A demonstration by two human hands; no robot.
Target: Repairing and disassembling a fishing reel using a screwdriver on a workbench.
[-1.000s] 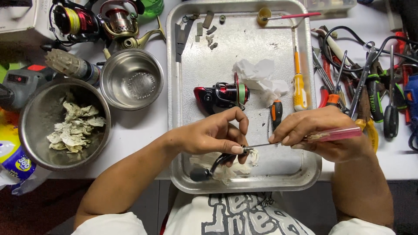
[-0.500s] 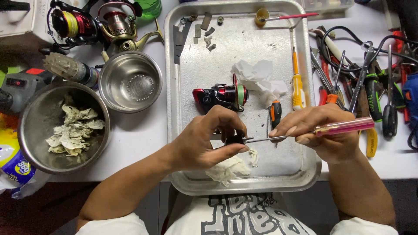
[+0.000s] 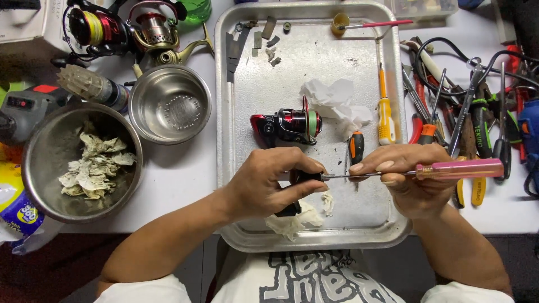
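Low over the tray (image 3: 252,101), a small black part (image 3: 300,177) is gripped in the left hand (image 3: 264,188), and a pink-handled screwdriver (image 3: 457,169) is grasped in the right hand (image 3: 410,179), its tip set against the part. A red-and-black reel (image 3: 286,124) and white tissue (image 3: 337,104) are seen farther up the tray, and two steel bowls (image 3: 168,104) beside it.

bare forearms, white short sleeves (image 3: 140,292), and a white shirt (image 3: 314,280) with black graphic lettering.
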